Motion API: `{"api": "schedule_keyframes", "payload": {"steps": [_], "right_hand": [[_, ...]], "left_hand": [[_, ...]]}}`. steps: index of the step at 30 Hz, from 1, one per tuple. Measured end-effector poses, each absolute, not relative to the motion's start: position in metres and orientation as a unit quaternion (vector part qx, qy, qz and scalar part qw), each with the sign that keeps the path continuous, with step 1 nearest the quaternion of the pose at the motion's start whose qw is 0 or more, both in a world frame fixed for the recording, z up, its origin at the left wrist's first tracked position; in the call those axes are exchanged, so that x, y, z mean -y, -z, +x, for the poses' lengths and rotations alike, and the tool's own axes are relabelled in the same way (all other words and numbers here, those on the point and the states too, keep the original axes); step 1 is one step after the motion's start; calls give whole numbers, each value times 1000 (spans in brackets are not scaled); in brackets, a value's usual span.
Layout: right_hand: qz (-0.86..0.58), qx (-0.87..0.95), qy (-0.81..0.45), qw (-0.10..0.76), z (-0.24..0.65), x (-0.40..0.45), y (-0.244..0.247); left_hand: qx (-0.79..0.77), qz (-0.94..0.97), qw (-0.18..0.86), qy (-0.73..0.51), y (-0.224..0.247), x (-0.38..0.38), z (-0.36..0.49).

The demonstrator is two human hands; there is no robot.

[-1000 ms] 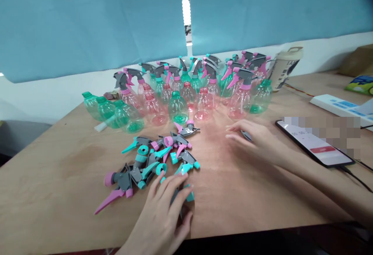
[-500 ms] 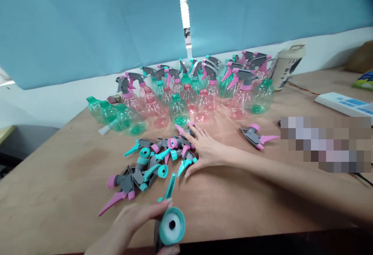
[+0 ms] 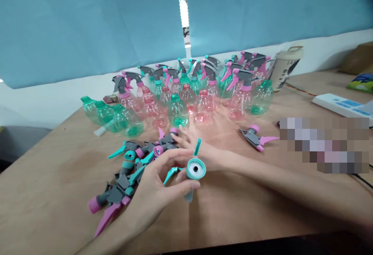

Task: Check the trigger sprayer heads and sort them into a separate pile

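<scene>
My left hand grips a trigger sprayer head with a teal collar, its round opening turned toward me. Behind it, my right hand is spread low over the table, its fingers beside the right edge of a pile of loose sprayer heads in grey with pink or teal parts. The held sprayer and my left fingers partly cover the right hand. One more loose sprayer head, grey and pink, lies apart to the right.
Past the pile stand clear pink bottles and green bottles, many with sprayers fitted. A few green bottles lean or lie at the left. A cup, a white power strip and a blurred-out patch are on the right.
My left hand has risen and moved right with the sprayer head, now in front of my right hand. The loose pile has shifted left and nearer; my right hand stays beside it.
</scene>
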State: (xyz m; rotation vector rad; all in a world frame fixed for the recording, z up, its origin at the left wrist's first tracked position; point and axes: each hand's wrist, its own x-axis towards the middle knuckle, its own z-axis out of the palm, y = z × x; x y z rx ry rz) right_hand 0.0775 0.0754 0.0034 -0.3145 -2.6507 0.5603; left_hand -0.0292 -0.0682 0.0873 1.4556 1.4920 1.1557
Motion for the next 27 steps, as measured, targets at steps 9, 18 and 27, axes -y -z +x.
{"api": "schedule_keyframes", "payload": {"steps": [9, 18, 27], "right_hand": [[-278, 800, -468, 250, 181, -76, -59], [-202, 911, -299, 201, 169, -42, -50], [-255, 930, -205, 169, 161, -33, -46]], "left_hand": [[-619, 664, 222, -356, -46, 44, -15], [-577, 706, 204, -355, -23, 42, -7], [-600, 673, 184, -391, -17, 36, -14]]}}
